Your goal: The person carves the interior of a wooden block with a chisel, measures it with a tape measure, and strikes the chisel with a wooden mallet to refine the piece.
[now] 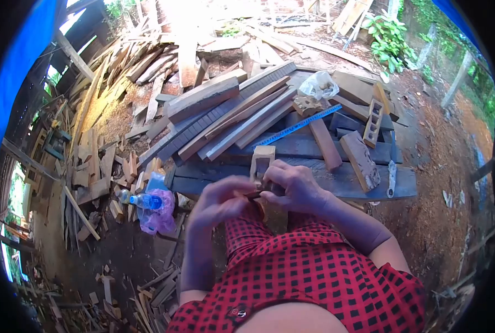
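Note:
My right hand (300, 187) is closed in front of my lap, its thumb and fingers around a small dark piece that I cannot make out. My left hand (221, 202) is just left of it, blurred by motion, with its fingertips close to the same piece. Right beyond both hands, a light wooden piece with a square opening (264, 151) stands at the near side of the dark wooden bench (400, 187). Its lower part is hidden behind my fingers.
On the bench lie a blue ruler (303, 125), long timber lengths (242, 119), a slotted wooden piece (373, 123), a rough-edged block (360, 160) and a clear plastic bag (318, 86). A water bottle (146, 201) rests on a pink bag (158, 217) at left. Scrap wood covers the ground.

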A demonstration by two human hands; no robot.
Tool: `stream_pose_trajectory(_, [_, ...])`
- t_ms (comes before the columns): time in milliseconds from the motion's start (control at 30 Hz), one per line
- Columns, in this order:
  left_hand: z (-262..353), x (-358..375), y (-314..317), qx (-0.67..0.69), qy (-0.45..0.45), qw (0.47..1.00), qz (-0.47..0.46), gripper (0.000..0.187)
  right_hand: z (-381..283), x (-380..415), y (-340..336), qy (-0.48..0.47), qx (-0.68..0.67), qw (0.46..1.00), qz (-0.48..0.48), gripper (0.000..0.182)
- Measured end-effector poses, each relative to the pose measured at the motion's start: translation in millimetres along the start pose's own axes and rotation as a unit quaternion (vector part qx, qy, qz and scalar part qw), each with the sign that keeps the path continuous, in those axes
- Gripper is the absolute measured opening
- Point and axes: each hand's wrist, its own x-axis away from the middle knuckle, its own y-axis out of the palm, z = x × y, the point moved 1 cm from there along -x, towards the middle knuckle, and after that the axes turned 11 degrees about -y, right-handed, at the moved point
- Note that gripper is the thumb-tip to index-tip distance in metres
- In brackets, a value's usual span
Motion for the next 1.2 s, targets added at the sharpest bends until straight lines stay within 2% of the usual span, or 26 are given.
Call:
stream_pose_trajectory(33, [-45,-17,4,0.019,-0.137,0.985,0.099,0.06,0,5,-1,0.021,-0.028,0.999,0.014,0.026])
stream_pose_trajectory(67, [-92,-29,3,-0.134,-0.125,0.97,0.161,0.073,3,11,1,0.023,-0.035,0.999,0.007,0.026])
stream_pose_trajectory(100, [-128,-35,4,-0.284,-0.113,0.927,0.216,0.086,8,17,4,0.016,-0.04,0.998,0.049,0.026])
stream_pose_trajectory(133, [-149,-40,14,-0.278,-0.125,0.927,0.219,0.086,11,25,7,0.01,-0.046,0.995,0.09,0.027])
stream_pose_trajectory(167, [-165,-45,24,-0.308,-0.144,0.906,0.252,0.097,9,32,6,0.06,-0.062,0.993,0.083,0.028])
stream_pose_trajectory(200, [-175,-48,33,-0.337,-0.162,0.883,0.284,0.108,11,40,10,0.065,-0.071,0.993,0.074,0.028])
stream_pose_trajectory(300, [-185,-58,55,-0.345,-0.17,0.864,0.324,0.115,23,63,17,0.024,-0.096,0.98,0.174,0.03])
stream_pose_trajectory(333, [-188,-61,58,-0.342,-0.177,0.864,0.325,0.115,24,69,20,0.027,-0.099,0.98,0.169,0.03])
stream_pose_trajectory(400, [-192,-67,60,-0.367,-0.173,0.842,0.354,0.116,25,78,24,0.02,-0.09,0.971,0.222,0.027])
stream_pose_trajectory(533, [-197,-73,64,-0.362,-0.143,0.831,0.398,0.105,27,90,24,0.048,-0.129,0.961,0.242,0.025])
stream_pose_trajectory(600, [-198,-74,62,-0.337,-0.13,0.84,0.405,0.099,26,92,9,0.152,-0.204,0.915,0.312,0.024])
stream_pose_trajectory(633, [-199,-73,61,-0.311,-0.119,0.849,0.41,0.094,26,95,-1,0.164,-0.225,0.902,0.331,0.023])
stream_pose_trajectory(700, [-203,-71,53,-0.276,-0.093,0.863,0.413,0.089,17,98,-25,0.218,-0.326,0.837,0.38,0.023])
stream_pose_trajectory(767, [-195,-64,47,-0.221,-0.069,0.883,0.408,0.077,18,109,-47,0.21,-0.316,0.827,0.414,0.023])
stream_pose_trajectory(833, [-188,-57,41,-0.232,-0.057,0.887,0.394,0.078,21,120,-60,0.208,-0.304,0.814,0.449,0.024])
stream_pose_trajectory(900, [-186,-51,42,-0.264,-0.013,0.882,0.389,0.077,23,128,-68,0.216,-0.188,0.85,0.443,0.022])
stream_pose_trajectory(933, [-186,-48,44,-0.266,-0.016,0.884,0.384,0.077,29,134,-66,0.221,-0.188,0.847,0.446,0.022])
stream_pose_trajectory(1000, [-183,-45,44,-0.294,-0.036,0.887,0.354,0.076,42,135,-55,0.113,0.062,0.932,0.34,0.02])
stream_pose_trajectory(1067, [-184,-42,40,-0.339,-0.031,0.875,0.344,0.074,44,136,-47,0.123,0.048,0.936,0.326,0.02])
stream_pose_trajectory(1133, [-185,-40,39,-0.382,-0.026,0.862,0.331,0.072,42,133,-41,0.177,0.036,0.946,0.268,0.021])
stream_pose_trajectory(1200, [-187,-39,39,-0.389,-0.038,0.853,0.345,0.065,38,124,-41,0.147,0.033,0.948,0.28,0.021])
